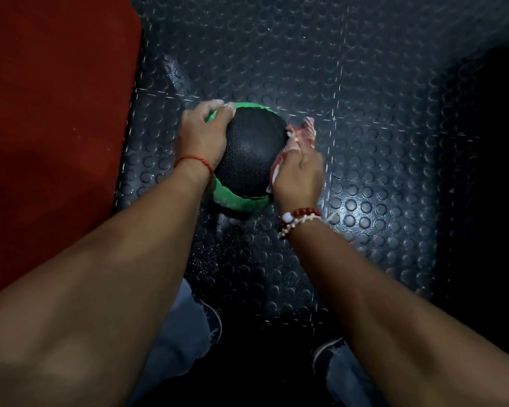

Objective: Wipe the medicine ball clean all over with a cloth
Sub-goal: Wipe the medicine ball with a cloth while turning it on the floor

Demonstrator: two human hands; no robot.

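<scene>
Right hand (299,174) clutches the cloth (301,133) against the medicine ball (254,148) at its 3 o'clock flank. Left hand (202,136), fingers curled, grips the 10 o'clock flank. Ball sits on studded floor (365,83); 12 o'clock face judged next.

Medicine ball (254,154): black panel of rubber-like material, matt, finely pebbled grain; green bands (235,201) smoother, slight sheen, scuffed pale in places.
Cloth (301,133): soft fabric, red-and-white striped, crumpled, matt.
Floor (365,83): dark rubber-like sheeting with raised round studs, glossy under the light.
Mat (56,98) at the left: red, matt, smooth-looking.
Cord bracelet (194,160): red twisted thread.
Bead bracelet (299,218): polished red and white beads.
Jeans (185,333): pale denim, frayed at the edges.
</scene>
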